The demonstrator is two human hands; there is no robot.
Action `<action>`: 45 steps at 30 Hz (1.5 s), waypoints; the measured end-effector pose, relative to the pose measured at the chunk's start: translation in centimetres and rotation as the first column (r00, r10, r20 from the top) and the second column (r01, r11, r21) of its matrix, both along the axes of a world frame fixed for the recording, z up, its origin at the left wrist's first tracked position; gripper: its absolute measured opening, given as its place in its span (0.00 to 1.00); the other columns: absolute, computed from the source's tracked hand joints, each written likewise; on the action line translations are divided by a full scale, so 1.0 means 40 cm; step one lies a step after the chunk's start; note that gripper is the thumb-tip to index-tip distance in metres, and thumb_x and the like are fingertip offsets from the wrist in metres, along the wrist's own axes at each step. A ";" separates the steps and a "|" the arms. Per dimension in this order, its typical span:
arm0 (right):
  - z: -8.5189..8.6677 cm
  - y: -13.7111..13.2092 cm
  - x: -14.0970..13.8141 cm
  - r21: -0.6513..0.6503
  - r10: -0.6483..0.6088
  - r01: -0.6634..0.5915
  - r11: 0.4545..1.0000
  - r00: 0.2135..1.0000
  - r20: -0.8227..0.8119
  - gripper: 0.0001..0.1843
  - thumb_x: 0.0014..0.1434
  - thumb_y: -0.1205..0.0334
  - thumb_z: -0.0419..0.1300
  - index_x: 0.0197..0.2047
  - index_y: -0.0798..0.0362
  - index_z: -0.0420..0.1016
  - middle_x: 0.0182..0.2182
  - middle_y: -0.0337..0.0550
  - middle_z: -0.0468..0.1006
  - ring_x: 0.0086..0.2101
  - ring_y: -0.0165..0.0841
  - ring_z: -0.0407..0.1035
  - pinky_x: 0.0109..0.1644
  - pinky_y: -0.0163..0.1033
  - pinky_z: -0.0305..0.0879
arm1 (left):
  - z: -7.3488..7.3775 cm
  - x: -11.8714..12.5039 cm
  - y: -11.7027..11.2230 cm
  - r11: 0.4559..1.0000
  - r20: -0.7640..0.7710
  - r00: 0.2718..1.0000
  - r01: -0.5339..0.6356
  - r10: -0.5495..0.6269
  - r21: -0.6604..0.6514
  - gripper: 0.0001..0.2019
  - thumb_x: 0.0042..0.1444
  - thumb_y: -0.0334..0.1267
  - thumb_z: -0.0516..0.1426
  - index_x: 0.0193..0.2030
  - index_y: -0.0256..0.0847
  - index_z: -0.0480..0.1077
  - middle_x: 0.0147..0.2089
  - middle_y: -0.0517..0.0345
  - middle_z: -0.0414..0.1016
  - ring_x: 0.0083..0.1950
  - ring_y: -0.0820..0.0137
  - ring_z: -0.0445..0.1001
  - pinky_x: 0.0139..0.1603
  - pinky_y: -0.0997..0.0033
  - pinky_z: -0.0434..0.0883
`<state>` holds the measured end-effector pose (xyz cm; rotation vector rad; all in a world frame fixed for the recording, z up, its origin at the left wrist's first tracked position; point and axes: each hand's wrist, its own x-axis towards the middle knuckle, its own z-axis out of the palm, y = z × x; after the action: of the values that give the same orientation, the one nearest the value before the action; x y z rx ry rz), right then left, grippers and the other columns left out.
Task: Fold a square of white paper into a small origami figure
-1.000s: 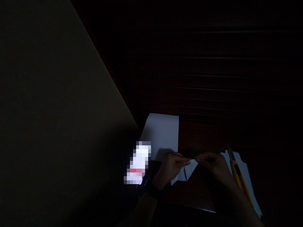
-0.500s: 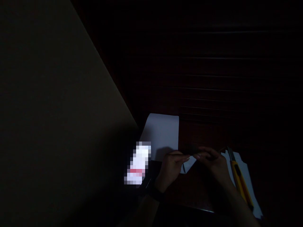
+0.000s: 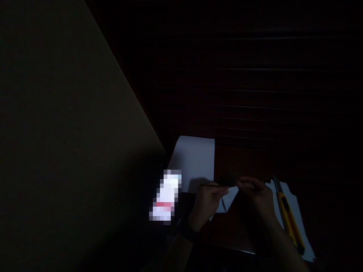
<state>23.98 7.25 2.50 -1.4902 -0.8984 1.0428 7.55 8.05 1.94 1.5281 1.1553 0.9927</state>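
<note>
The scene is very dark. My left hand (image 3: 208,202) and my right hand (image 3: 256,196) meet over a dark red table (image 3: 244,158), fingertips pinched together. Between them they hold a small white folded paper piece (image 3: 228,200), which hangs below the fingers. A dark shape sits above the fingertips; I cannot make it out. My left wrist wears a dark band.
A white sheet (image 3: 195,160) lies just behind my left hand. A lit phone screen (image 3: 166,196) glows to its left. A yellow utility knife (image 3: 287,215) rests on white paper (image 3: 299,219) to the right. A large pale board (image 3: 56,132) fills the left side.
Both hands shifted slightly and turned the small paper piece; less of it shows below the fingers than a second ago. The rest stays still.
</note>
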 end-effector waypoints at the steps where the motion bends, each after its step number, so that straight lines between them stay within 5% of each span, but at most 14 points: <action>1: -0.002 0.000 0.000 0.001 -0.018 0.018 1.000 1.000 0.008 0.15 0.46 0.57 0.66 0.37 0.54 0.75 0.23 0.39 0.76 0.23 0.32 0.67 0.25 0.35 0.62 | 0.000 0.000 0.000 1.000 -0.005 1.000 0.006 -0.006 -0.007 0.09 0.55 0.40 0.56 0.39 0.44 0.77 0.34 0.56 0.77 0.34 0.70 0.73 0.32 0.74 0.68; 10: -0.002 0.004 -0.001 0.030 -0.055 0.051 0.998 0.985 0.165 0.14 0.47 0.55 0.65 0.36 0.53 0.75 0.22 0.38 0.74 0.24 0.31 0.66 0.28 0.34 0.61 | -0.005 0.003 -0.002 0.999 -0.007 1.000 0.028 -0.028 -0.036 0.09 0.54 0.39 0.57 0.39 0.44 0.76 0.35 0.57 0.78 0.35 0.69 0.74 0.34 0.74 0.68; 14: 0.001 0.009 -0.007 0.006 0.086 -0.088 0.996 0.986 0.141 0.20 0.47 0.56 0.66 0.44 0.52 0.72 0.23 0.36 0.73 0.26 0.31 0.66 0.29 0.34 0.59 | -0.003 0.008 -0.004 0.999 -0.015 1.000 -0.026 0.026 -0.024 0.09 0.55 0.39 0.55 0.39 0.44 0.76 0.34 0.57 0.77 0.34 0.69 0.73 0.33 0.73 0.67; 17: 0.002 0.011 -0.012 -0.060 0.183 -0.180 0.982 0.981 0.057 0.12 0.47 0.55 0.65 0.32 0.54 0.74 0.19 0.34 0.68 0.21 0.28 0.61 0.24 0.33 0.54 | 0.000 0.009 -0.004 0.998 -0.007 0.998 -0.056 0.056 -0.013 0.09 0.55 0.40 0.55 0.38 0.45 0.77 0.34 0.57 0.77 0.34 0.69 0.73 0.34 0.73 0.67; 20: 0.000 0.010 -0.013 -0.086 0.192 -0.197 0.977 0.980 -0.060 0.16 0.47 0.56 0.65 0.18 0.55 0.67 0.16 0.33 0.63 0.19 0.26 0.56 0.23 0.32 0.51 | 0.000 0.010 -0.005 0.999 0.013 0.999 -0.051 0.051 -0.015 0.09 0.55 0.40 0.55 0.38 0.45 0.77 0.35 0.57 0.77 0.34 0.69 0.73 0.34 0.73 0.67; 27: -0.014 0.003 -0.008 -0.097 0.090 -0.107 0.989 0.982 -0.169 0.16 0.44 0.58 0.67 0.17 0.55 0.65 0.15 0.33 0.63 0.18 0.26 0.55 0.23 0.33 0.51 | -0.005 0.017 -0.007 0.997 0.036 0.998 -0.050 0.053 -0.066 0.10 0.54 0.43 0.56 0.39 0.46 0.77 0.37 0.55 0.78 0.36 0.66 0.74 0.36 0.70 0.69; 45: 0.006 0.011 -0.011 -0.129 0.249 -0.238 0.963 0.965 0.082 0.18 0.51 0.50 0.61 0.21 0.56 0.72 0.18 0.36 0.66 0.21 0.27 0.56 0.24 0.33 0.50 | -0.016 0.021 -0.010 0.985 0.137 0.984 -0.096 0.115 -0.141 0.13 0.55 0.43 0.55 0.42 0.42 0.75 0.42 0.53 0.78 0.42 0.63 0.75 0.42 0.67 0.70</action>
<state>23.56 7.71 2.74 -1.5666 -1.1282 1.2286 8.39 7.67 1.28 1.2781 1.1850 1.0570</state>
